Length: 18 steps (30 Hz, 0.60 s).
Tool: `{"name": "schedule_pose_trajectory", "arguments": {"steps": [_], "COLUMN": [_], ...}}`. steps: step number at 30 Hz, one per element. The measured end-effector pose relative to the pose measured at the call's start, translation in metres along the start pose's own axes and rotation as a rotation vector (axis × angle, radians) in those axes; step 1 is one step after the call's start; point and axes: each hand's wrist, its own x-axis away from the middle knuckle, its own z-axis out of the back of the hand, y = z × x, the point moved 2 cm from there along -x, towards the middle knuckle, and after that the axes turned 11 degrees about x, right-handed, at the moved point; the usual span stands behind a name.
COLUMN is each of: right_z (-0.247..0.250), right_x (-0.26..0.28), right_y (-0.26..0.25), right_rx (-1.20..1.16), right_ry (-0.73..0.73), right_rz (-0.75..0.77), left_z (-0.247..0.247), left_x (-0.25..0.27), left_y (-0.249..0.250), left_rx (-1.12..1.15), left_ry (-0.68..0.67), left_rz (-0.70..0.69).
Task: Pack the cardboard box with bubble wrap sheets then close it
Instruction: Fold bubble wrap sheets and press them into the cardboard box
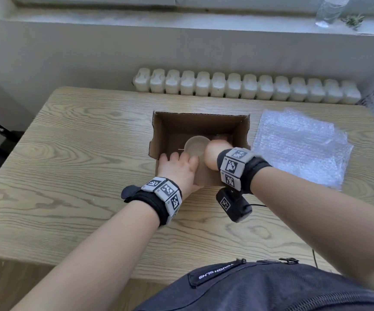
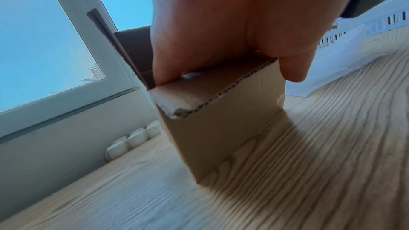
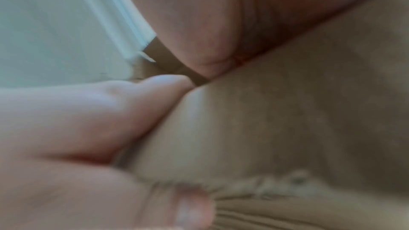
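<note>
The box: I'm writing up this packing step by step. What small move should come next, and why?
Probably draw the right hand out of the cardboard box and reach for the bubble wrap sheets. They lie beside the box on the table, none visibly inside; a round clear object sits there, and the left hand holds the near wall.
</note>
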Motion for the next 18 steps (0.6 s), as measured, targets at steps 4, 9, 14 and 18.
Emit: {"name": "schedule_pose_trajectory", "arguments": {"steps": [4,9,14,18], "right_z": [-0.008,-0.001,-0.002,0.004], "right_x": [0.017,0.026,0.038,0.064], "right_y": [-0.004,0.001,0.009,0.037], "right_rx": [-0.101,-0.279,-0.292,-0.303], "right_ry": [-0.03,-0.018,0.052,0.307], "right_rz": [-0.011,0.015,0.041,0.145], "left_z": [-0.002,-0.004,0.003,0.013], "left_x": [0.003,0.005,-0.002,-0.014], "left_y": [0.002,0.002,0.003,0.005], "left_rx": [-0.006,-0.016,-0.033,-0.044], "left_ry": [-0.004,-0.016,-0.027,-0.029], "left_rz": [-0.003,0.011,0.025,0.062]}}
